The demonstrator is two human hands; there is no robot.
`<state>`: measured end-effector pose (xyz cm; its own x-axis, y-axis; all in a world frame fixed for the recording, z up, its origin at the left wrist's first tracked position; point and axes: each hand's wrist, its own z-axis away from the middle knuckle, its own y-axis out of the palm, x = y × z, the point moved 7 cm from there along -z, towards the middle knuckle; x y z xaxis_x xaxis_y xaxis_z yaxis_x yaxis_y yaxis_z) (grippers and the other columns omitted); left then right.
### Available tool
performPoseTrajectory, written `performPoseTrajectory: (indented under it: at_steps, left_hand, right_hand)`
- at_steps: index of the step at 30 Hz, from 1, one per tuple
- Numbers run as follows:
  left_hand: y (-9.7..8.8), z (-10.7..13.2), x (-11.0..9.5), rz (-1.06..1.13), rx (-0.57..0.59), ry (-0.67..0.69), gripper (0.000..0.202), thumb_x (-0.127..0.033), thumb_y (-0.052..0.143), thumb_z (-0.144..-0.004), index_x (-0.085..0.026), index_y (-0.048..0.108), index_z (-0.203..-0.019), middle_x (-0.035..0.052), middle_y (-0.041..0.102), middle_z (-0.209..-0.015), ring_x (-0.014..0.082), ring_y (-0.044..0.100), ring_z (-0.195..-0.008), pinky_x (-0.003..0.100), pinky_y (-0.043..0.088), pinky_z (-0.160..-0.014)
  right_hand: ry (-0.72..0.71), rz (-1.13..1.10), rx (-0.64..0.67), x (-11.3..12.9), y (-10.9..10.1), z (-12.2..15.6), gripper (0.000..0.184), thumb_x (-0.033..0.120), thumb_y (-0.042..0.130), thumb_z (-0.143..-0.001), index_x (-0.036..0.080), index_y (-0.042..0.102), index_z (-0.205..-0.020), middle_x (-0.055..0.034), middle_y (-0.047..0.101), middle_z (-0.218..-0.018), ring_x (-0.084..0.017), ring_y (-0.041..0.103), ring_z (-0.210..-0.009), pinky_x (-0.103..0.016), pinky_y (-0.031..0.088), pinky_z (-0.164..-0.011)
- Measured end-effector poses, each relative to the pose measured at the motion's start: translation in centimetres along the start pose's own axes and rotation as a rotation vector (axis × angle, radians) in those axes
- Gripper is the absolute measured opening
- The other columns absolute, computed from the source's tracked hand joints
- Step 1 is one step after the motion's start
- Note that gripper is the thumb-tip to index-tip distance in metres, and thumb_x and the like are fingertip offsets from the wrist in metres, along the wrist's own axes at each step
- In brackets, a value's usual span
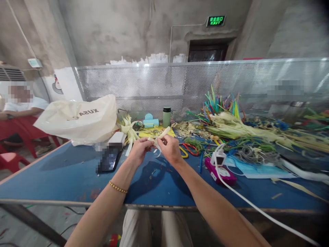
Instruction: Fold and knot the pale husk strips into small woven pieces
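My left hand (141, 149) and my right hand (169, 146) meet above the middle of the blue table. Between them is a pale strip of corn husk (164, 132), folded or twisted, with its upper end sticking out past my right fingers and a thin tail hanging below. Both hands are closed in a pinch on it; the exact grip of the fingertips is partly hidden. Just behind my hands lie yellow paper (144, 134) and a bundle of pale husks (128, 127). To the right of my right hand are scissors with red handles (191, 149) and a yellow-handled pair (183, 152).
A large white bag (79, 116) and a dark phone (109, 159) lie left. Behind stands a green bottle (166, 117) before a perforated metal screen (144, 79). Right are a magenta power strip (226, 176), coiled cords (246, 154) and husks (231, 125). Another person (24, 103) sits far left.
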<state>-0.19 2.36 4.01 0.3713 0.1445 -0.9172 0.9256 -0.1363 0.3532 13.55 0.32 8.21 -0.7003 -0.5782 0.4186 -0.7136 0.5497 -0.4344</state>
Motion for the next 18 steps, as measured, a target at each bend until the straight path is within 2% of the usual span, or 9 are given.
performPoseTrajectory:
  at_steps: [6,10,14,18]
  left_hand:
    - [0.54,0.20,-0.01,0.013,0.050,-0.008,0.018,-0.023,0.080,-0.056,-0.013,0.067,-0.062,0.0021,0.064,-0.060,0.0146,0.062,-0.060,0.025,0.037,-0.057]
    - [0.56,0.23,-0.11,-0.078,0.064,0.043,0.022,-0.028,0.082,-0.059,-0.013,0.068,-0.064,0.0047,0.068,-0.064,0.0125,0.059,-0.062,0.024,0.038,-0.059]
    - [0.02,0.06,-0.15,-0.099,0.017,0.064,0.022,-0.028,0.082,-0.058,-0.012,0.067,-0.060,0.0043,0.067,-0.060,0.0099,0.053,-0.055,0.024,0.037,-0.058]
    - [-0.13,-0.06,-0.35,-0.067,0.017,0.037,0.022,-0.028,0.082,-0.056,-0.012,0.068,-0.062,0.0048,0.066,-0.058,0.0093,0.052,-0.052,0.024,0.036,-0.056]
  right_hand:
    - [-0.035,0.159,0.020,0.06,0.39,0.17,0.014,0.022,0.056,-0.085,0.017,0.060,-0.072,-0.0092,0.068,-0.077,-0.019,0.061,-0.070,-0.027,0.040,-0.067]
    - [-0.044,0.174,0.011,0.18,0.31,0.24,0.012,0.022,0.056,-0.084,0.018,0.059,-0.073,-0.0084,0.067,-0.077,-0.019,0.060,-0.071,-0.027,0.041,-0.067]
    - [0.009,0.079,0.003,-0.01,-0.04,0.04,0.015,0.025,0.057,-0.084,0.018,0.060,-0.071,-0.0067,0.066,-0.070,-0.017,0.058,-0.064,-0.026,0.040,-0.063]
    - [0.120,-0.146,0.046,-0.62,-0.44,-0.45,0.023,0.034,0.057,-0.084,0.017,0.063,-0.070,-0.0053,0.066,-0.064,-0.015,0.057,-0.058,-0.026,0.041,-0.059]
